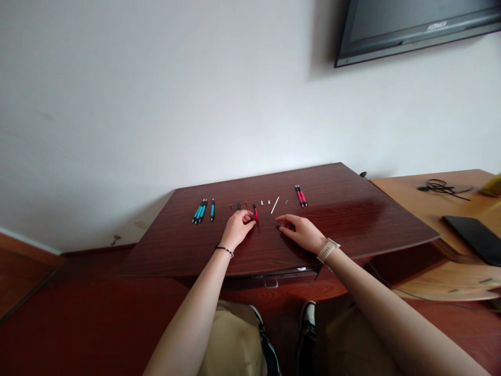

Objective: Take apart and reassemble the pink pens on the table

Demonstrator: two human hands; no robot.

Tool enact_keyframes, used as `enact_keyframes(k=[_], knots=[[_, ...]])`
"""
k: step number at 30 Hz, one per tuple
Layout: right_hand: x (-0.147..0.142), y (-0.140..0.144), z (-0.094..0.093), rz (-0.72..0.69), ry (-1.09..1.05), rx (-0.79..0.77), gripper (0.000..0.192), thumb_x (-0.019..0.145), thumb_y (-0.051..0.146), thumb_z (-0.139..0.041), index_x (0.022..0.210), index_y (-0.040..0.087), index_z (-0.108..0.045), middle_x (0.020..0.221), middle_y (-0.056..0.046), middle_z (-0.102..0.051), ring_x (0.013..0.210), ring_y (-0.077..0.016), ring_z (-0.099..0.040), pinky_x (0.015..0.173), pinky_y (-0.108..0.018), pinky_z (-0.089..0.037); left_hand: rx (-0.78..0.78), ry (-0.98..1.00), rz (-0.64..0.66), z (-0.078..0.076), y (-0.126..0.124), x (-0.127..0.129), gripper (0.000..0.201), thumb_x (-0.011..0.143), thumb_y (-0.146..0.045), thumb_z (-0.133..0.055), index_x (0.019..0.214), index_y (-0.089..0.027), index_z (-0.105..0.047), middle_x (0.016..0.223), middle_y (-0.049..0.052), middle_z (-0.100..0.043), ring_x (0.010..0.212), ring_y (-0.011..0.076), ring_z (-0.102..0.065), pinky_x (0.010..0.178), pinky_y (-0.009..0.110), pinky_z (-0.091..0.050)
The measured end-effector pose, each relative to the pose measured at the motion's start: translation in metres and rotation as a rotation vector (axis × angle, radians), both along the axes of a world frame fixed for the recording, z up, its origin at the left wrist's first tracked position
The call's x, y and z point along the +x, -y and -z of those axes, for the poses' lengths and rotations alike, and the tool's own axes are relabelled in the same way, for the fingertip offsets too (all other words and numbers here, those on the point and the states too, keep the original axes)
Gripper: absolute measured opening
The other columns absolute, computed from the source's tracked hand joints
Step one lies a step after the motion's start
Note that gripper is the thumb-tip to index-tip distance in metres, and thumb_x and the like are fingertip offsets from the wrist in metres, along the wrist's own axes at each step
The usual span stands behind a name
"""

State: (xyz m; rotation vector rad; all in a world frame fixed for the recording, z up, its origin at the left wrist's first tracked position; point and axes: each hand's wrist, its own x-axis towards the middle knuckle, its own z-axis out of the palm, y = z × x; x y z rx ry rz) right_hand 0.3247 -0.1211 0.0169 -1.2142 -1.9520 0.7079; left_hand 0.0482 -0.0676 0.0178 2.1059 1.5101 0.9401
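My left hand (238, 227) is over the middle of the table, fingers curled and thumb and index closed at the side of a red pen barrel (255, 213) with a black end. My right hand (301, 231) hovers to the right, fingers loosely bent and nothing visible in them. Just beyond it lies a thin white refill (275, 205), slanted. Small white pieces (262, 202) and a small grey piece (286, 201), perhaps a spring, are in the same row. A black pen part (238, 206) and tiny reddish pieces (230, 207) lie beyond my left hand.
Several blue-and-black pens (200, 211) lie at the left of the dark wooden table (352, 219). Pink-and-black pens (301, 197) lie at the back right. A lighter desk (410, 196) on the right carries a black cable (442, 187) and a flat black device (475, 237).
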Motion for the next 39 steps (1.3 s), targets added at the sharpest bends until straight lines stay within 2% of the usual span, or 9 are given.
enact_keyframes(k=[3,5,9,14,17,22,29,39], knots=[[0.0,0.0,0.0,0.0,0.009,0.008,0.029,0.097,0.026,-0.066,0.124,0.023,-0.075,0.096,-0.003,-0.078,0.083,-0.0188,-0.07,0.079,-0.031,-0.053,0.017,-0.012,-0.054,-0.002,-0.002,-0.013,0.018,0.088,-0.016,-0.074,0.106,-0.02,-0.075,0.097,0.004,-0.073,0.083,0.0175,-0.068,0.084,0.032,-0.056],[0.0,-0.001,0.001,0.002,0.015,0.006,0.029,0.097,0.026,-0.066,0.124,0.023,-0.075,0.096,-0.003,-0.078,0.082,-0.019,-0.07,0.079,-0.031,-0.052,0.084,-0.058,-0.132,-0.004,-0.004,-0.02,0.015,0.092,-0.016,-0.069,0.105,-0.02,-0.074,0.103,0.006,-0.073,0.085,0.0188,-0.069,0.087,0.035,-0.057],[0.0,-0.001,0.001,0.003,0.023,-0.003,0.029,0.097,0.026,-0.066,0.124,0.022,-0.075,0.096,-0.003,-0.077,0.083,-0.0191,-0.07,0.078,-0.031,-0.051,0.258,-0.251,-0.229,-0.008,-0.007,-0.022,0.015,0.096,-0.02,-0.066,0.108,-0.021,-0.074,0.116,0.012,-0.07,0.111,0.0286,-0.066,0.104,0.045,-0.055],[0.0,-0.002,0.002,0.002,0.026,0.006,0.029,0.097,0.027,-0.066,0.124,0.023,-0.076,0.095,-0.003,-0.077,0.083,-0.0192,-0.069,0.079,-0.031,-0.051,0.328,-0.416,-0.225,-0.012,-0.021,-0.015,0.024,0.097,-0.022,-0.065,0.119,-0.021,-0.074,0.135,0.014,-0.067,0.128,0.034,-0.058,0.114,0.05,-0.049],[0.001,-0.002,0.002,0.004,0.032,0.006,0.029,0.097,0.028,-0.066,0.124,0.024,-0.076,0.095,-0.003,-0.077,0.082,-0.0192,-0.069,0.079,-0.032,-0.051,0.323,-0.43,-0.218,-0.016,-0.035,-0.014,0.029,0.097,-0.021,-0.064,0.124,-0.022,-0.073,0.14,0.013,-0.068,0.133,0.0332,-0.058,0.117,0.049,-0.046],[0.0,-0.002,0.001,-0.006,0.031,0.007,0.028,0.098,0.029,-0.066,0.124,0.023,-0.075,0.095,-0.003,-0.077,0.082,-0.0189,-0.069,0.08,-0.032,-0.051,0.225,-0.436,-0.19,-0.016,-0.046,-0.015,0.045,0.088,-0.005,-0.057,0.127,-0.022,-0.073,0.14,0.008,-0.072,0.136,0.0285,-0.06,0.119,0.047,-0.042],[-0.001,0.0,-0.002,-0.007,0.036,0.0,0.029,0.098,0.027,-0.065,0.124,0.023,-0.075,0.095,-0.003,-0.076,0.083,-0.0189,-0.069,0.079,-0.031,-0.051,0.228,-0.489,-0.131,-0.008,-0.041,-0.019,0.048,0.085,0.001,-0.052,0.116,-0.024,-0.079,0.139,0.006,-0.075,0.132,0.026,-0.063,0.117,0.046,-0.039],[0.0,0.0,-0.001,-0.013,0.02,-0.009,0.029,0.098,0.028,-0.065,0.124,0.023,-0.075,0.096,-0.003,-0.077,0.083,-0.019,-0.069,0.08,-0.032,-0.052,0.232,-0.541,-0.126,-0.015,-0.019,-0.023,0.041,0.091,-0.004,-0.052,0.114,-0.023,-0.08,0.136,0.006,-0.075,0.127,0.0285,-0.065,0.112,0.048,-0.044]])
